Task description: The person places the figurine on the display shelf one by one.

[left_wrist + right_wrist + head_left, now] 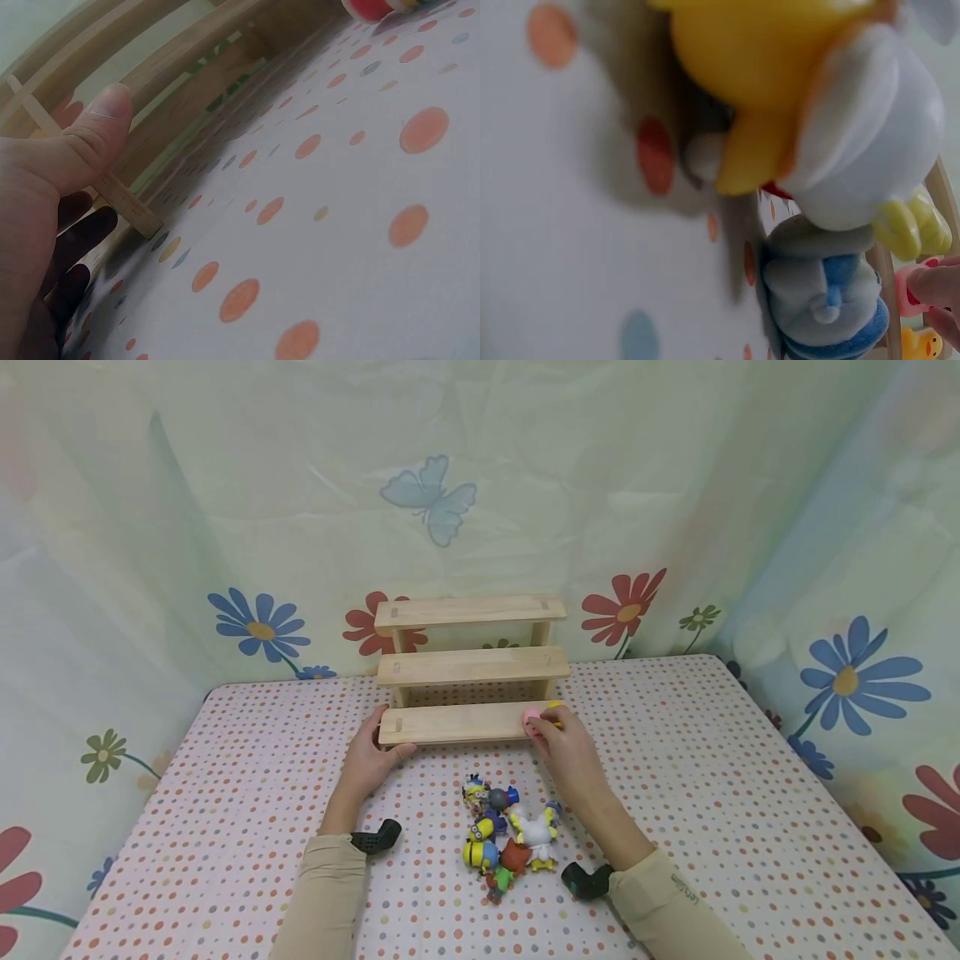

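A three-tier wooden shelf (465, 723) stands at the back of the table. My left hand (369, 758) grips the left end of its lowest board, and in the left wrist view the thumb (105, 124) lies over the wood. At that board's right end, my right hand (572, 750) pinches a small pink figure (531, 718). Right beside it is a small yellow toy (553, 704), partly hidden by the fingers in the head view. In the right wrist view the pink figure (909, 291) is at the fingertips, and the yellow toy (921, 343) shows a face.
Several toy figures lie in a cluster before the shelf: a yellow-and-blue minion (480, 856), a white figure (534, 828), a red one (514, 857) and a green one (502, 880) among them. A dotted cloth (697, 760) covers the table. A flowered curtain (300, 527) hangs behind.
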{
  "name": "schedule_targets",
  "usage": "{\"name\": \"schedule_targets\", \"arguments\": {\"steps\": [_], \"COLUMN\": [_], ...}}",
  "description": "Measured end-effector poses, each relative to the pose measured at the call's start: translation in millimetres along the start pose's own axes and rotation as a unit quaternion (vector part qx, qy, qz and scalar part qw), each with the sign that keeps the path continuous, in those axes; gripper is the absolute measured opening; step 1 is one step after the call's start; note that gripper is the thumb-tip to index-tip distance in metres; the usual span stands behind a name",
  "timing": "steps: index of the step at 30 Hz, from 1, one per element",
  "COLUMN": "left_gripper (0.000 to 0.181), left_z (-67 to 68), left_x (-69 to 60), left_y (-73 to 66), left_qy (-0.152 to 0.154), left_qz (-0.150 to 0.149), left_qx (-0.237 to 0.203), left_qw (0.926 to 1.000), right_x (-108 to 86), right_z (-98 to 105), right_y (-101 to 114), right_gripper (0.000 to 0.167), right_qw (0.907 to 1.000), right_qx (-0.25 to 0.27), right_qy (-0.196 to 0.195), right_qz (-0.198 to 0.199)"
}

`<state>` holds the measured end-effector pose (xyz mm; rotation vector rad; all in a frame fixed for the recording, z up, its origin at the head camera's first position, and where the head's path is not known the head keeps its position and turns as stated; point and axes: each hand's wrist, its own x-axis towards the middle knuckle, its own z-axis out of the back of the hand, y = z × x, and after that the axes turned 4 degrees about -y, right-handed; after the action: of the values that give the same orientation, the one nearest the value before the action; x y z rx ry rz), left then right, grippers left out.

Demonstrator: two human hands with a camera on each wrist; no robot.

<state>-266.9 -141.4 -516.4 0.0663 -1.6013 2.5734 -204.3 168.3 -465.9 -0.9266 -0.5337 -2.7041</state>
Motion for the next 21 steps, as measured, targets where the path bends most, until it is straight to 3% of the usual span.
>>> {"name": "schedule_targets", "arguments": {"steps": [21], "left_gripper": [0.103], "left_z": [0.4], "left_x": [1.1], "left_y": [0.9], "left_qy": [0.002], "left_qz": [0.003], "left_qx": [0.015], "left_qw": [0.9999], "right_x": [0.2], "right_z": [-2.7], "right_y": [-4.2], "right_gripper": [0.017], "right_qw": [0.9998], "right_qx": [-0.001], "right_qy": [-0.017], "right_qz": [-0.012]}}
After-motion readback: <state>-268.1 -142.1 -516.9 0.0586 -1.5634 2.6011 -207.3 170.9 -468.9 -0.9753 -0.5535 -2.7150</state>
